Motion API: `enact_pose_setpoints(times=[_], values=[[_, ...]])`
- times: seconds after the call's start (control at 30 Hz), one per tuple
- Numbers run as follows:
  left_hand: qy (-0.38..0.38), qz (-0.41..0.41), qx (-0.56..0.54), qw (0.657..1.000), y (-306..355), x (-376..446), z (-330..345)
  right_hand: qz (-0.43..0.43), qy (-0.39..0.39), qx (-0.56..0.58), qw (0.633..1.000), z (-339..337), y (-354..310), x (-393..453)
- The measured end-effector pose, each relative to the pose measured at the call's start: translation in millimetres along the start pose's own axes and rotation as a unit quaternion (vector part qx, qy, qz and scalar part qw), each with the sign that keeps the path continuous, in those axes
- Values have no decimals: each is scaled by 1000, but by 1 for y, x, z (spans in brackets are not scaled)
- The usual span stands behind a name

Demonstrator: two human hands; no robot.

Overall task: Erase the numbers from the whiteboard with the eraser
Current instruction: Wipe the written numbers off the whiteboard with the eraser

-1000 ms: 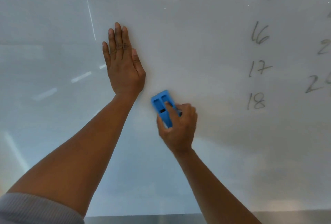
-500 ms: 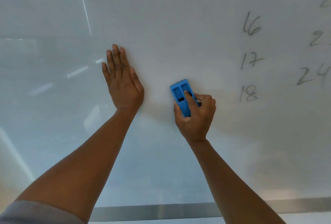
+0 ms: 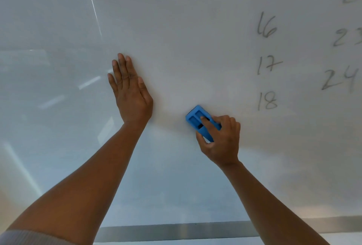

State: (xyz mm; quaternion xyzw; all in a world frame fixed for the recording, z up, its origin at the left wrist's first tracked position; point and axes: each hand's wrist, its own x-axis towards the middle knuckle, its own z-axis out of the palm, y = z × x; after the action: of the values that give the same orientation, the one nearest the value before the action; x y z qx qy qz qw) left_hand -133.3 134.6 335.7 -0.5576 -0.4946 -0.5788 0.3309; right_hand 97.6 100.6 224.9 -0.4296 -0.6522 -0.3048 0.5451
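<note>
A white whiteboard (image 3: pixel 186 29) fills the view. My right hand (image 3: pixel 221 139) grips a blue eraser (image 3: pixel 195 120) and holds it against the board, left of and a little below the number 18 (image 3: pixel 267 101). Above that stand 17 (image 3: pixel 268 64) and 16 (image 3: pixel 266 26). Further right are 24 (image 3: pixel 338 78) and 23 (image 3: pixel 347 37), partly cut by the frame edge. My left hand (image 3: pixel 131 92) lies flat on the board with straight fingers, to the left of the eraser. The board around both hands carries no writing.
A grey metal frame strip (image 3: pixel 176 232) runs along the board's bottom edge. Light reflections streak the left part of the board. A grey sleeve cuff (image 3: pixel 25 238) shows at the bottom left corner.
My right hand has carried the eraser rightward along the board toward the column of numbers and slightly down. My left hand stays flat on the board. The view has tilted downward.
</note>
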Motion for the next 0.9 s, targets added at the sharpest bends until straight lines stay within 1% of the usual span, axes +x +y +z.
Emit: enact_pose_setpoints(times=[0.13,0.17,0.23,0.3,0.43,0.5,0.6,0.73,0.83,0.9], values=[[-14,-8,1,1000,10,1,2,64,63,3,996,-11,18,33],[-25,0,1,1000,13,1,2,71,75,8,995,-12,19,42],[-52,42,6,998,24,-1,6,72,87,16,993,-13,19,54],[-66,79,10,995,37,-2,10,71,88,24,993,-12,14,59],[-60,62,15,996,70,-4,21,45,55,9,997,-17,24,54],[-70,77,17,994,81,-5,25,50,50,0,997,-22,36,45],[-81,96,5,992,101,-6,31,85,70,-15,994,-38,62,39],[-87,106,-8,991,132,-9,40,135,111,-8,985,-60,92,66],[-94,111,-11,989,159,-12,51,133,122,10,984,-69,102,84],[-92,105,-11,990,175,-15,58,126,111,13,986,-70,103,83]])
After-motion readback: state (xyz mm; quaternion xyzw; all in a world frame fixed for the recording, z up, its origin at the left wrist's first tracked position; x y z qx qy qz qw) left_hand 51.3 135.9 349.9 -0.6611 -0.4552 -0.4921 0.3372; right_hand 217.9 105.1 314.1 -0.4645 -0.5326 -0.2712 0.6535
